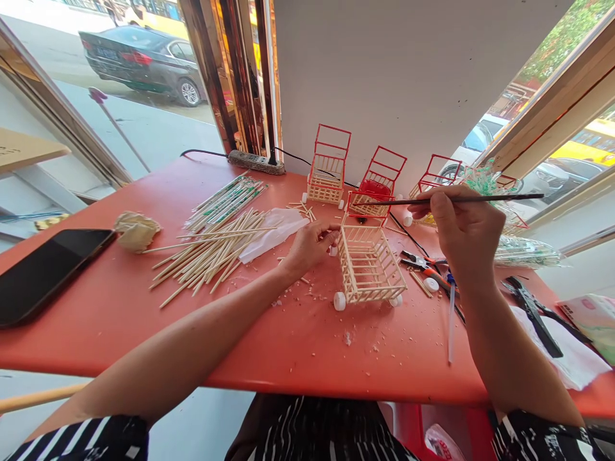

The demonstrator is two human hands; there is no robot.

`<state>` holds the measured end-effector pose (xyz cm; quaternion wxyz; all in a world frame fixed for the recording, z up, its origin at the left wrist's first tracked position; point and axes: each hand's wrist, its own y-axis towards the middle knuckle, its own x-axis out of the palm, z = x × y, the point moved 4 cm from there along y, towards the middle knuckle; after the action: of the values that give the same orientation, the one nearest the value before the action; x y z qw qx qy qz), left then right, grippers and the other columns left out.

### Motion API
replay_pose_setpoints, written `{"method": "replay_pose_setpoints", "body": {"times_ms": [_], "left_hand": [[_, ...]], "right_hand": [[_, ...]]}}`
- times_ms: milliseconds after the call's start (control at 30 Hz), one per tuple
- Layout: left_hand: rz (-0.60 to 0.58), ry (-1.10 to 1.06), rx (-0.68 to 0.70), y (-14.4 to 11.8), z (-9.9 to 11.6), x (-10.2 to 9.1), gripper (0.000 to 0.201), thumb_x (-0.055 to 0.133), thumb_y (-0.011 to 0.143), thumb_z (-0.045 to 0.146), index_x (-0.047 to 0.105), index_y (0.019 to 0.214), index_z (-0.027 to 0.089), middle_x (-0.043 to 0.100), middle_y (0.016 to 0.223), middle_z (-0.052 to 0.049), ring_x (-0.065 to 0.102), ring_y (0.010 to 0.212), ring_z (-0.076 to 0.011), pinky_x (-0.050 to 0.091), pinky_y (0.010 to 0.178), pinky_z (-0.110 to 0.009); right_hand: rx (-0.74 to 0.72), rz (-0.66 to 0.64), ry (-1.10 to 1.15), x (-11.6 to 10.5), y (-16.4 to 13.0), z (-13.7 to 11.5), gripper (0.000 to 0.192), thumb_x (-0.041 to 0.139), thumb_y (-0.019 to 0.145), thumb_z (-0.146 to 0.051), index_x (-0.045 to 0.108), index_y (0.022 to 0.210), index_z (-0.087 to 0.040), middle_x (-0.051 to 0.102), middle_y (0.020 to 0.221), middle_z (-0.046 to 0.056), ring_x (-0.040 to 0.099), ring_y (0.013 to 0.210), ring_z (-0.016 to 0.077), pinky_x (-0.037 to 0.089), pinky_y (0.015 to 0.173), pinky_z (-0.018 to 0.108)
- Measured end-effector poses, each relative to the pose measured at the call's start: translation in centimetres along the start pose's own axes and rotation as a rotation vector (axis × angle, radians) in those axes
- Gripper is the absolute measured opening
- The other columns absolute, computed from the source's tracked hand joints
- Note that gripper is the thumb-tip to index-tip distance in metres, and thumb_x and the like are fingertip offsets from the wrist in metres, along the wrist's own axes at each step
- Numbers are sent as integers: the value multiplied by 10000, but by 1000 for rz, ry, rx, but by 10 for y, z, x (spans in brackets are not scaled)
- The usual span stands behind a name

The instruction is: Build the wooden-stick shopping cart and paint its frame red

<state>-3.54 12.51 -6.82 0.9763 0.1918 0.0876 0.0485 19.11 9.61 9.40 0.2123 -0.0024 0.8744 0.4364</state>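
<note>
Phone (55, 275): far left of the left hand. Sticks (206, 256): loose on the worktop (288, 346), left of that hand; slim clear packets (230, 203) beyond, contents unclear. Left hand (312, 246): fingertips pinching the rear corner of a wooden cart (353, 278), just right of it. Cart's basket (377, 297) and wheels (339, 301): assembled; basket bars bare; handle (350, 206) red, its painting apparently well along, any gaps too small to tell. Right hand (464, 221): pinching a brush (406, 202), tip at the handle. Clear bag (528, 251): right of that hand, green-marked contents.
</note>
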Motion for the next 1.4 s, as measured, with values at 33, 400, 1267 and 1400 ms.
{"method": "replay_pose_setpoints", "body": {"times_ms": [33,400,1267,1400], "left_hand": [[-1,0,1,0,0,0,278,634,871,344,788,984,141,712,757,-36,631,610,-135,514,615,-250],[26,-17,44,2,9,2,167,638,858,254,778,827,167,702,712,-7,617,654,-128,488,643,-230],[-18,-2,99,-1,13,16,123,677,898,156,799,876,161,799,855,-24,707,773,-149,513,746,-239],[-26,-5,92,-1,15,15,131,676,894,141,805,890,156,806,871,-29,711,785,-150,522,764,-242]], "right_hand": [[-3,11,-25,0,0,-4,177,675,993,-293,789,885,-212,788,823,13,764,743,173,610,700,340],[-161,-162,-309,18,44,-69,216,649,1024,-383,753,881,-258,776,797,1,754,756,177,591,754,354],[-281,-462,-718,76,72,-84,253,583,985,-323,610,750,-233,460,542,-21,376,534,144,316,594,354],[-260,-464,-765,77,74,-87,263,584,996,-352,601,761,-235,461,556,-15,379,550,149,310,607,361]]}}
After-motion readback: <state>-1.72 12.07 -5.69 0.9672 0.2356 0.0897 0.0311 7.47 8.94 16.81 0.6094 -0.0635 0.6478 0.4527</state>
